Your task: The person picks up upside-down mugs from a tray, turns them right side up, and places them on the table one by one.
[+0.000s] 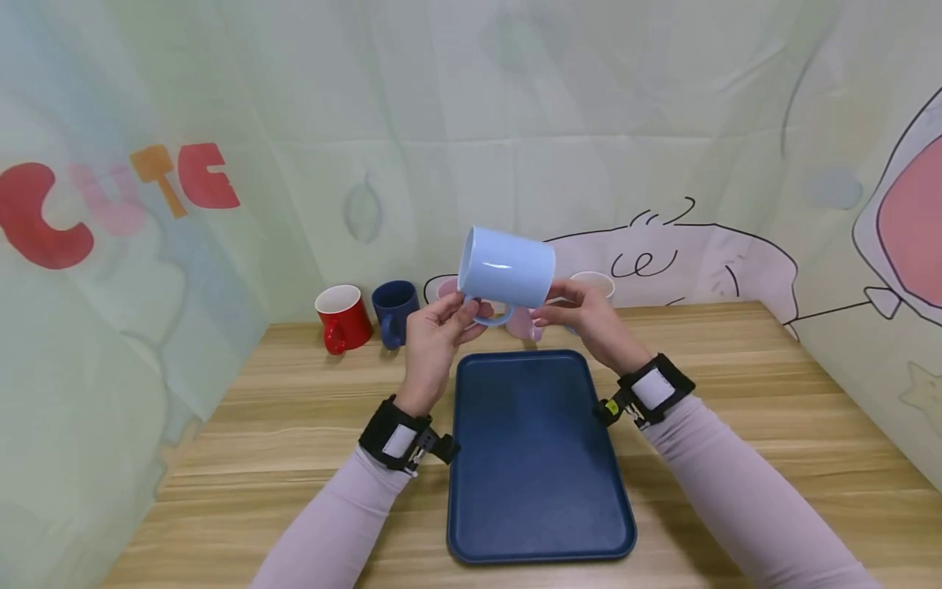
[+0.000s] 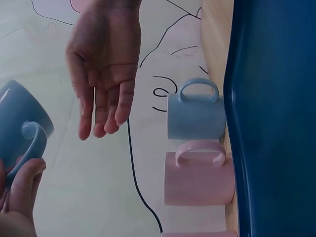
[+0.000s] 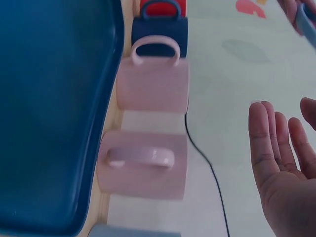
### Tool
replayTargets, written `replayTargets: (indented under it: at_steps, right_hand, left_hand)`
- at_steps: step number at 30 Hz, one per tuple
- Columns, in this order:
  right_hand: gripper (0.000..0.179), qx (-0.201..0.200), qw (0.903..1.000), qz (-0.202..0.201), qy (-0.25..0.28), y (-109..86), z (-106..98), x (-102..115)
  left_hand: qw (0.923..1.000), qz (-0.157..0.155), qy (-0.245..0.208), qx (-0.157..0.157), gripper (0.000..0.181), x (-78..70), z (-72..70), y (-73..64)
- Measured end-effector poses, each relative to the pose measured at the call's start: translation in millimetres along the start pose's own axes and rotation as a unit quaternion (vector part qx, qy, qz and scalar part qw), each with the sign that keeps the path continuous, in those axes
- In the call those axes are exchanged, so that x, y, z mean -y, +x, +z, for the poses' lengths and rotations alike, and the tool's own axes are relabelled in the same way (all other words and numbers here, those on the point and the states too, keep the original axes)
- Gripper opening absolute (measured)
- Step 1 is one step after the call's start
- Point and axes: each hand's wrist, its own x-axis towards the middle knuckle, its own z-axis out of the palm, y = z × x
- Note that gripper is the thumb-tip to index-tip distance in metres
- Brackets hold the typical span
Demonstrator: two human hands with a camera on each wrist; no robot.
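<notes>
A light blue mug is held in the air above the far end of the tray, tipped on its side with its mouth facing left. My left hand pinches its handle from below, thumb against the handle, as the left wrist view shows. Beside the mug's base is my right hand. In the right wrist view its fingers extend nearly straight and grip nothing. The left wrist view shows a gap between this hand and the held mug.
A dark blue tray lies on the wooden table. Along the back wall stand a red mug, a dark blue mug, two pink mugs and another light blue mug. My hands partly hide some of them in the head view.
</notes>
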Motion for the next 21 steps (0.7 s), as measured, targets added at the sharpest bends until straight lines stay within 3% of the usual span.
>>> replayTargets:
  at_steps: [12, 21]
  right_hand:
    - [0.038, 0.039, 0.9978, -0.017, 0.051, -4.0, 20, 12]
    - [0.038, 0.024, 0.9967, -0.033, 0.07, -5.0, 31, 13]
  left_hand:
    - [0.9995, 0.014, -0.012, -0.027, 0.03, 1.4, 4.7, 0.1]
    - [0.9987, 0.018, -0.025, -0.039, 0.029, 2.9, 9.7, 1.1]
